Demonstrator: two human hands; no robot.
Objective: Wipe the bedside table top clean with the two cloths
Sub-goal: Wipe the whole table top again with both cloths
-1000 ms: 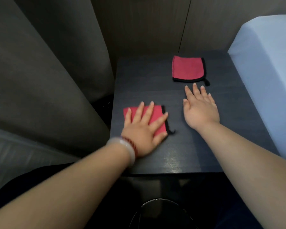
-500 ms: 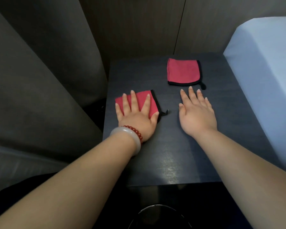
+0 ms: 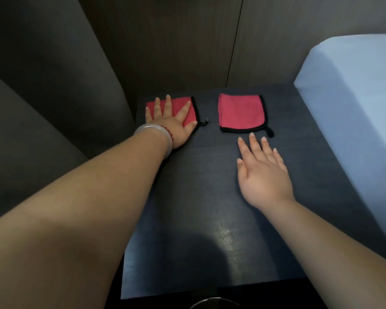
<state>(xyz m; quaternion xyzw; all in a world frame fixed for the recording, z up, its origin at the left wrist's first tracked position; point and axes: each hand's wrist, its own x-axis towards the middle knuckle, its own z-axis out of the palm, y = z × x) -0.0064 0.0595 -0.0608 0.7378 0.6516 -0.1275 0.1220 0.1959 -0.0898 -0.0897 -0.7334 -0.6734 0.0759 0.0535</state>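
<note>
The left hand (image 3: pixel 173 123) lies flat, fingers spread, palm pressed down on a red cloth (image 3: pixel 183 108) at the far left corner of the dark table (image 3: pixel 198 186); it grips nothing. Its arm stretches forward from the lower left, with a pale bangle (image 3: pixel 153 133) and a red bead bracelet (image 3: pixel 167 132) at the wrist. The hand covers most of that cloth, so only the cloth's right part and black edge show. The right hand (image 3: pixel 262 175) rests flat and open on the bare tabletop, fingertips just short of the second cloth (image 3: pixel 240 112), which lies uncovered near the far edge. A pale bed (image 3: pixel 354 97) borders the table on the right, cut off by the frame.
</note>
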